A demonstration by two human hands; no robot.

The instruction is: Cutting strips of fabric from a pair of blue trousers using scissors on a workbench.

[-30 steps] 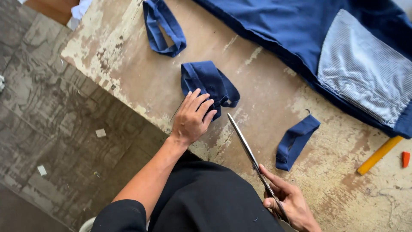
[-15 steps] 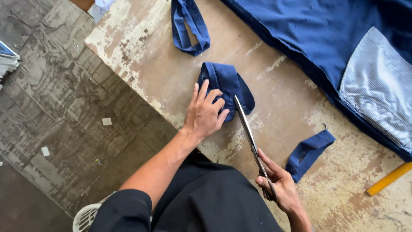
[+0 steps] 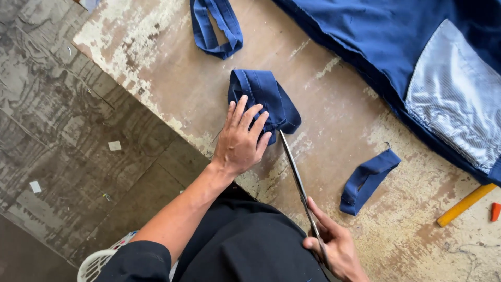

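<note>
The left hand lies flat with fingers spread on a folded piece of dark blue cloth, just above the middle of the frame. The open palm presses the folds against the worn bench, likely so the layers cannot slide apart; its grip is open, pinning rather than grasping.

The right hand, at the lower edge right of centre, has its grip closed round the handles of long scissors. The blades run up and to the left, and their tip meets the lower edge of the folded cloth beside the left fingertips. The blades look nearly shut. Holding the scissors low and almost flat to the bench seems to keep the cut level with the pinned fabric.

A blue loop of strip lies at the top, apart from the hands, and a shorter blue strip lies to the right. A large blue garment with a pale striped panel fills the upper right corner. A yellow stick and a small orange piece lie at the right edge.
</note>
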